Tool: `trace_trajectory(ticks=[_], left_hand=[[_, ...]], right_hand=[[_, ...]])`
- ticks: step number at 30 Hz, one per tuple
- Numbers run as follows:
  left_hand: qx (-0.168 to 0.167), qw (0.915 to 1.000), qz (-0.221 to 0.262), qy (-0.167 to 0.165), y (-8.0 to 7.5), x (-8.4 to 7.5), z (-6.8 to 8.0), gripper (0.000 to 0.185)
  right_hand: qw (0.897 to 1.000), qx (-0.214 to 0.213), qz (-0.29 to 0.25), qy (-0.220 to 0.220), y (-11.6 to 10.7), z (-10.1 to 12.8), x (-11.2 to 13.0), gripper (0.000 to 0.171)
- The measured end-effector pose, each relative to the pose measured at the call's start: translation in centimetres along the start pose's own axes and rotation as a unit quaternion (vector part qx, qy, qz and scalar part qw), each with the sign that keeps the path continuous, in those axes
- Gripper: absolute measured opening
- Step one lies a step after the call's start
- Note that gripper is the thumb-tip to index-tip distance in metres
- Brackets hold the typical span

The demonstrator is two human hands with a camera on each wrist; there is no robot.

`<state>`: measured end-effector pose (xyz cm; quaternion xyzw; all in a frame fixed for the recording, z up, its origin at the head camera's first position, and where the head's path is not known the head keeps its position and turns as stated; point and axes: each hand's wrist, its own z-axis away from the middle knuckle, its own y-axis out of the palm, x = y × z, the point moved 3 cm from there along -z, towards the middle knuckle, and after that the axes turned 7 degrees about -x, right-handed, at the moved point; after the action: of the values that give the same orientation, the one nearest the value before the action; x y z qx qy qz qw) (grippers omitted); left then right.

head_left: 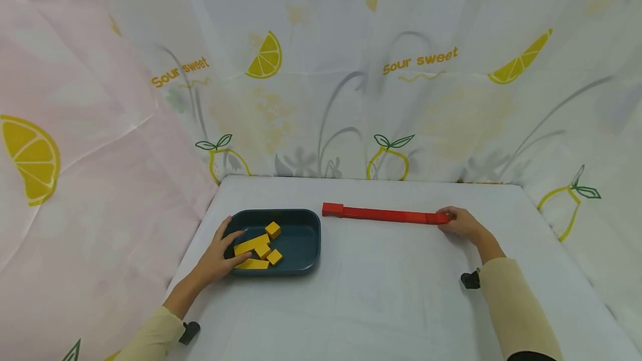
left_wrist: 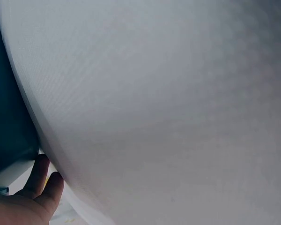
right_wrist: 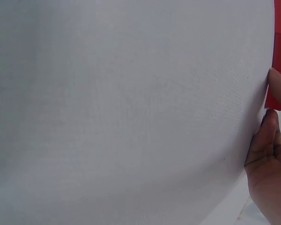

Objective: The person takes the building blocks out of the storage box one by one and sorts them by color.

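Two hands work here; our left hand (head_left: 218,255) reaches into the dark tray (head_left: 301,249) at 9 o'clock, fingers spread over yellow blocks (head_left: 258,249); our right hand (head_left: 463,223) pinches the red row (head_left: 386,214) at 3 o'clock; we should steady that end gently on the tabletop (head_left: 381,294).

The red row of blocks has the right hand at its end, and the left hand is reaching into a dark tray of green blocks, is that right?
Not quite: the blocks in the dark tray are yellow, not green, as the head view shows. The rest holds: the right hand is at the end of the red row of blocks, and the left hand reaches into the tray.
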<state>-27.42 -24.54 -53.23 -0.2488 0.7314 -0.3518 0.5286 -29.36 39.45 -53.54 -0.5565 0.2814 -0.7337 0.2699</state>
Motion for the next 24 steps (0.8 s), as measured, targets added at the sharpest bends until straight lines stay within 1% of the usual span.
trace_trajectory(ticks=[7,11,16,20,24], left_hand=[[0.000,1.0000,-0.001,-0.005,-0.2,0.0,0.3,0.069],[-0.001,1.0000,-0.003,-0.008,-0.2,0.0,0.3,0.075],[0.005,0.9998,-0.003,-0.019,0.0,0.1,0.0,0.088],[0.015,0.9994,0.001,-0.031,0.1,0.2,0.0,0.094],[0.019,0.9993,0.009,-0.030,0.0,0.4,0.1,0.098]], right_hand=[[1.000,-0.001,-0.007,0.008,0.5,-0.2,-0.1,0.051],[1.000,0.004,-0.011,0.016,0.6,0.0,-0.2,0.055],[0.999,0.005,-0.029,0.021,0.0,0.5,-0.1,0.065],[0.998,0.015,-0.048,0.032,-0.2,1.2,0.1,0.076],[0.997,0.023,-0.054,0.049,-0.3,1.7,0.4,0.083]])
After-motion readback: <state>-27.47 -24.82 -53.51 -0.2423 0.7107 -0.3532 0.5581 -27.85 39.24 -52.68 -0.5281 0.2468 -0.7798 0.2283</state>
